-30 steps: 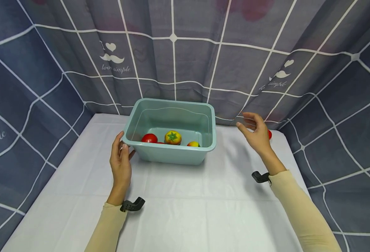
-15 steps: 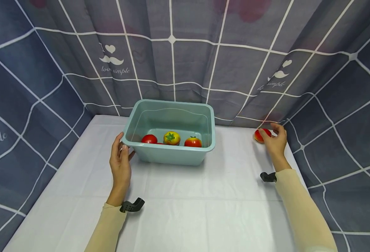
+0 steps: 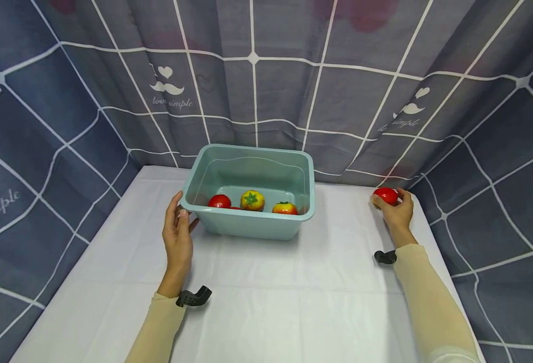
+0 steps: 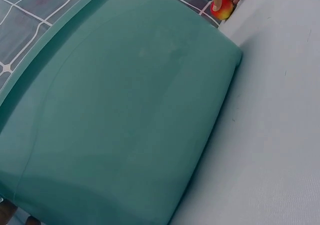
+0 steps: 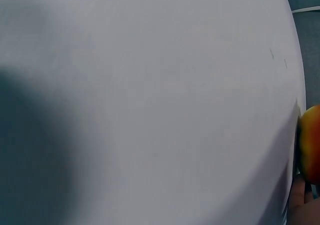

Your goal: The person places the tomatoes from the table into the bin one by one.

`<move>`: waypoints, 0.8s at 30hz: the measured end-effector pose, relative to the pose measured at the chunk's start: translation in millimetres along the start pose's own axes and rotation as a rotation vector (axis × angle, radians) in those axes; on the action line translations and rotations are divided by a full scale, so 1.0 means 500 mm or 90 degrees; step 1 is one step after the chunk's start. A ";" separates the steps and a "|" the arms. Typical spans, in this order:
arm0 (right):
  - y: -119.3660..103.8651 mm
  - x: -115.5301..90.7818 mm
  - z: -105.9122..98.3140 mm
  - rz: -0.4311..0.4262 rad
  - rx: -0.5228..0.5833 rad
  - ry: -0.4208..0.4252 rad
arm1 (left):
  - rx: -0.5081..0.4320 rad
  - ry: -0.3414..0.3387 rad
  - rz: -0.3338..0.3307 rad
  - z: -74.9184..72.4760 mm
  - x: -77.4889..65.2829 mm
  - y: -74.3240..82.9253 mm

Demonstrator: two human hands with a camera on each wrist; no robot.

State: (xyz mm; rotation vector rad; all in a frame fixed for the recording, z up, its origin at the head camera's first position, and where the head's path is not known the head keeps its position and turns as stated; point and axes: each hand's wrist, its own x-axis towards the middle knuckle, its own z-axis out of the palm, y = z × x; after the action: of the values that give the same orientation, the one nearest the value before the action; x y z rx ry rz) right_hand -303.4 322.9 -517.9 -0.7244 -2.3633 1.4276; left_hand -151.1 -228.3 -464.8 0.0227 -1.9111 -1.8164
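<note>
My left hand (image 3: 177, 247) rests against the left front corner of a teal plastic bin (image 3: 248, 222), its fingers loosely bent along the outside below the rim. In the left wrist view the wall of the bin (image 4: 125, 110) fills much of the picture. At the far right corner of the table, my right hand (image 3: 398, 214) grips a red tomato (image 3: 386, 195) with yellow on its side, thumb on the near side. The right wrist view shows only part of this tomato (image 5: 311, 145) at its right edge. Inside the bin lie a red tomato (image 3: 219, 201), a yellow one (image 3: 252, 200) and a red-yellow one (image 3: 285, 208).
A white cloth (image 3: 266, 312) covers the table. Dark grey-blue curtains (image 3: 275, 91) with white grid lines stand close behind the table and along both sides. A further red piece shows partly over the bin's front rim.
My right hand has moved right and down to the tomato in the far right corner and taken hold of it. A red-yellow tomato has shifted inside the bin. My left hand stays at the corner.
</note>
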 end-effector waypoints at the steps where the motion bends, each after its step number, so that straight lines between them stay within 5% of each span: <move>1: -0.001 0.001 0.000 0.002 0.003 0.001 | 0.001 -0.002 0.000 0.002 -0.001 0.006; 8: -0.008 0.000 -0.001 0.003 0.002 -0.004 | 0.008 -0.005 0.000 0.011 -0.009 0.046; 15: -0.014 -0.010 -0.002 0.019 0.020 -0.021 | 0.003 -0.001 -0.002 0.008 -0.006 0.031; 24: -0.044 -0.041 0.001 -0.033 0.078 -0.027 | -0.001 -0.002 -0.002 0.008 -0.009 0.046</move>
State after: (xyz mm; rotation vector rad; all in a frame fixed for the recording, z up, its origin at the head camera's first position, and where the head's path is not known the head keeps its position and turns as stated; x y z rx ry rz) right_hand -292.7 303.0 -498.3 -0.6028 -2.2843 1.5651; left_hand -141.2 -220.3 -444.6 0.0219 -1.9126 -1.8216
